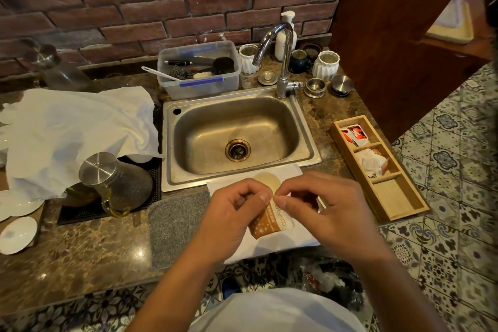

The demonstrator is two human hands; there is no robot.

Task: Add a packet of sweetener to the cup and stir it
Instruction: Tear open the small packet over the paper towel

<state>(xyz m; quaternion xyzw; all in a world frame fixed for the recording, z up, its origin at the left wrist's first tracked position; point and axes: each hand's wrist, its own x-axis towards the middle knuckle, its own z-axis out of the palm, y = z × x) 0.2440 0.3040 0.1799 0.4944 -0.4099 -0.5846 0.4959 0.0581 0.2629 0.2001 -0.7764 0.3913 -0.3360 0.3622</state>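
The brown stone desk [80,256] fills the left and middle of the frame, with a steel sink [237,135] set in it at the centre and a white cloth [75,132] spread at the left. A wooden tray [398,197] with three compartments lies at the right; it holds more packets in its upper two parts. Below the sink, on a white napkin [285,242], stands the cup [266,183], of which only the upper rim is seen, because the hands cover the rest. The left hand [231,218] and the right hand [334,213] are both closed on the sweetener packet [269,219], pinching its upper edge between thumb and fingers, just in front of the cup and a little lower in the frame. I judge that the task is at its start: the packet looks not yet torn, nothing is poured, and the stirring is left to do. I cannot make out a spoon or stick near the cup.
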